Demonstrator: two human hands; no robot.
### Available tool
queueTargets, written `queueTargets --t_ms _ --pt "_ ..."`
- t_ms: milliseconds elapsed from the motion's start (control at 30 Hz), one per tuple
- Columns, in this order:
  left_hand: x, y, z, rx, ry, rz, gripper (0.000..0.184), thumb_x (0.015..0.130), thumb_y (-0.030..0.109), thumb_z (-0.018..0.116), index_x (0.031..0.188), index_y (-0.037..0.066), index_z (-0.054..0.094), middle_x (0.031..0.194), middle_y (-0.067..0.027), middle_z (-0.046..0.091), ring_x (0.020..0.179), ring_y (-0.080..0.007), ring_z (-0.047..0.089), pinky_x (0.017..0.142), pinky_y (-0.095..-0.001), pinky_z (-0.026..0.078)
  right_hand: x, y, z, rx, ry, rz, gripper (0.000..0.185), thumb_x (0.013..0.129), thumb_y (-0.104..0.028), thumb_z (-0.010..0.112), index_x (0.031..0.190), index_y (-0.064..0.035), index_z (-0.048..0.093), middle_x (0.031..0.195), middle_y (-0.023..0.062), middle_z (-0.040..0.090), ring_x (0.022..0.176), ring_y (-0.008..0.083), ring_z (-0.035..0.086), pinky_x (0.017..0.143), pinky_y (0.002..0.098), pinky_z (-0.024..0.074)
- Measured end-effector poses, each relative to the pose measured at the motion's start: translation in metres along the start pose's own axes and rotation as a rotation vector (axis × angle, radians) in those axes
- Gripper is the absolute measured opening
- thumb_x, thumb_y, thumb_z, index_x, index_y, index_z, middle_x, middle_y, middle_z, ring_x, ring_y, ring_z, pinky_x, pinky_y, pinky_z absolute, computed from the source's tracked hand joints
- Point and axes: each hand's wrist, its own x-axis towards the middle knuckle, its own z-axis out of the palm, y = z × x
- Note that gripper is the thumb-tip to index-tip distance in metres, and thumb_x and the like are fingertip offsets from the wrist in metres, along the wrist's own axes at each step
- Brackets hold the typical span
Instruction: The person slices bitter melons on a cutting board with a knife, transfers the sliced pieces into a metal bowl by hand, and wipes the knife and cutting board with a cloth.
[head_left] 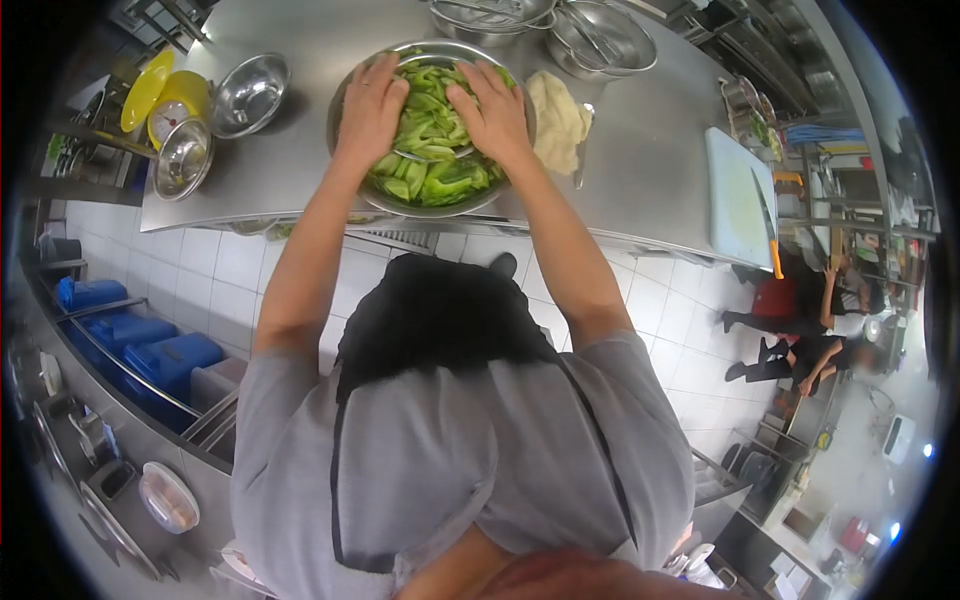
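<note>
In the head view, a wide metal bowl [440, 208] full of cut green pepper pieces [432, 110] stands near the front edge of the steel table. A curved metal rim [430, 155] crosses among the pieces, perhaps of a second vessel inside; most of it is hidden. My left hand [373, 108] lies over the left side of the peppers, fingers stretched forward. On the right side, my right hand [492, 110] rests the same way, its fingers extended and slightly apart. Whether the fingertips press on the peppers or on a rim, I cannot tell.
A crumpled beige cloth [556, 120] lies right of the bowl, beside a thin metal utensil [584, 150]. Metal bowls [250, 95] and a yellow scale [178, 112] stand left. A cutting board [735, 190] with an orange-handled knife [768, 225] sits right; co-workers [800, 350] stand beyond.
</note>
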Motion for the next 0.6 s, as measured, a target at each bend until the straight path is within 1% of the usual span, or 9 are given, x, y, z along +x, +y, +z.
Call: queueTargets --t_ms 100,133,233,267,300,367,433,500,600 --pt "-0.002 0.005 -0.006 -0.114 0.133 -0.025 0.055 0.105 0.036 0.044 0.151 0.006 0.047 0.157 -0.0214 0.043 0.148 -0.043 0.033 0.123 -0.0475 0.024 0.01 0.008 -0.015 0.301 -0.087 0.084 0.06 0.106 -0.052 0.038 0.144 -0.0097 0.057 0.152 0.0243 0.048 0.142 0.0382 0.043 0.121 0.0512 0.0215" --pt "-0.007 0.008 -0.011 -0.159 0.148 -0.048 0.055 0.105 0.033 0.047 0.151 0.003 0.044 0.156 -0.0228 0.043 0.146 -0.0421 0.035 0.122 -0.0471 0.025 0.009 0.011 -0.024 0.434 -0.027 0.01 0.054 0.108 -0.043 0.037 0.141 -0.006 0.059 0.149 0.0263 0.05 0.143 0.0391 0.044 0.121 0.044 0.0265" --pt "-0.034 0.009 -0.026 -0.091 0.278 -0.071 0.056 0.103 0.028 0.052 0.15 0.0 0.044 0.154 -0.0253 0.043 0.144 -0.0409 0.038 0.121 -0.0456 0.026 -0.014 0.024 -0.05 0.253 0.157 0.05 0.047 0.106 -0.035 0.046 0.132 -0.0015 0.065 0.139 0.0268 0.059 0.131 0.0396 0.056 0.111 0.04 0.0413" --pt "-0.048 0.009 -0.032 0.069 0.338 -0.076 0.059 0.1 0.026 0.057 0.15 -0.001 0.043 0.151 -0.0275 0.043 0.142 -0.0415 0.039 0.12 -0.0467 0.026 -0.026 0.029 -0.058 0.224 0.14 0.16 0.044 0.104 -0.034 0.052 0.131 -0.0023 0.066 0.137 0.0235 0.062 0.127 0.0356 0.059 0.108 0.0383 0.0436" --pt "-0.063 0.009 -0.033 0.09 0.385 -0.104 0.061 0.1 0.026 0.058 0.152 0.001 0.041 0.15 -0.0253 0.044 0.14 -0.0394 0.041 0.119 -0.046 0.029 -0.04 0.032 -0.062 0.195 0.12 0.271 0.041 0.103 -0.032 0.057 0.13 -0.0031 0.067 0.135 0.0202 0.064 0.124 0.0315 0.061 0.106 0.0367 0.0459" --pt "-0.093 0.001 -0.034 0.15 0.496 -0.165 0.066 0.098 0.026 0.061 0.156 0.004 0.037 0.148 -0.0209 0.047 0.138 -0.0353 0.044 0.116 -0.0445 0.034 -0.065 0.036 -0.051 0.113 0.184 0.31 0.038 0.097 -0.028 0.063 0.123 -0.0004 0.069 0.118 0.0216 0.069 0.1 0.035 0.069 0.089 0.0396 0.0534" --pt "-0.117 0.004 -0.028 -0.357 0.38 -0.584 0.068 0.097 0.023 0.059 0.155 0.0 0.032 0.139 -0.023 0.05 0.112 -0.033 0.063 0.09 -0.0422 0.055 -0.073 0.023 -0.032 0.212 0.174 0.279 0.03 0.093 -0.018 0.066 0.118 -0.0021 0.072 0.11 0.0205 0.069 0.095 0.0335 0.068 0.086 0.0386 0.0533" --pt "-0.118 0.007 -0.03 -0.827 0.263 -0.91 0.069 0.096 0.022 0.059 0.155 0.0 0.03 0.129 -0.02 0.056 0.093 -0.0251 0.069 0.065 -0.0334 0.06 -0.075 0.019 -0.016 0.109 0.219 0.294 0.025 0.09 -0.011 0.066 0.113 -0.0027 0.073 0.106 0.0197 0.068 0.094 0.0333 0.067 0.084 0.0387 0.0531" --pt "-0.107 0.011 -0.035 -0.925 0.215 -0.859 0.065 0.096 0.023 0.06 0.151 -0.001 0.034 0.12 -0.0196 0.06 0.087 -0.0242 0.07 0.058 -0.0323 0.061 -0.061 0.016 -0.011 0.087 0.209 0.336 0.023 0.086 -0.004 0.066 0.108 -0.0031 0.074 0.102 0.0192 0.066 0.091 0.0336 0.066 0.082 0.0397 0.0527"
